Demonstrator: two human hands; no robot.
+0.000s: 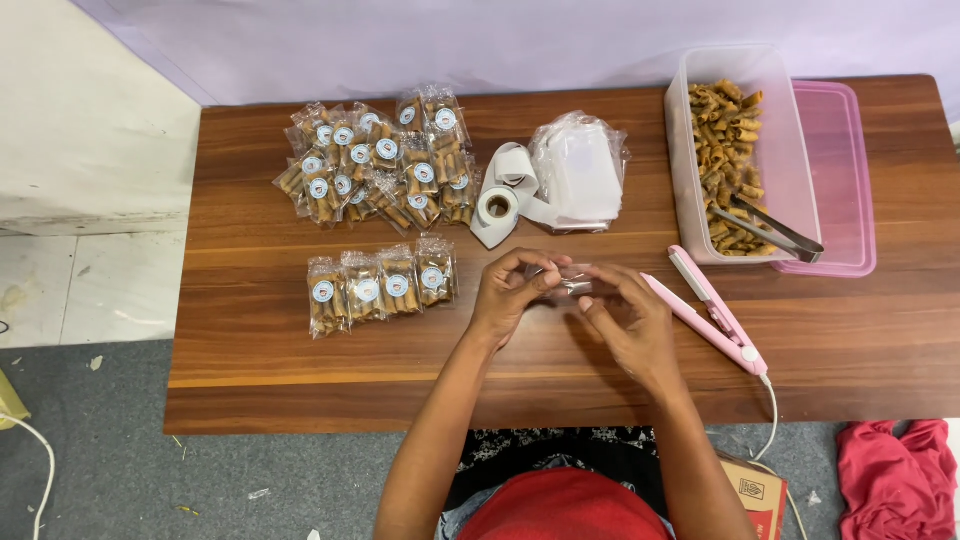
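Both my hands meet over the middle of the wooden table (pixel 260 360), pinching a small clear plastic bag (pixel 567 279) between them. My left hand (pixel 510 292) grips its left end and my right hand (pixel 628 318) holds its right end. Whether the bag holds anything is hidden by my fingers. A row of sealed snack packets (pixel 380 285) with round labels lies just left of my left hand. A pink hand sealer (pixel 708 308) lies open just right of my right hand.
A pile of several sealed packets (pixel 378 165) sits at the back left. A roll of stickers (pixel 498 207) and a stack of empty bags (pixel 580 175) lie behind my hands. A clear tub (pixel 790 150) of fried snacks with metal tongs (pixel 775 230) stands on a pink lid (pixel 845 170).
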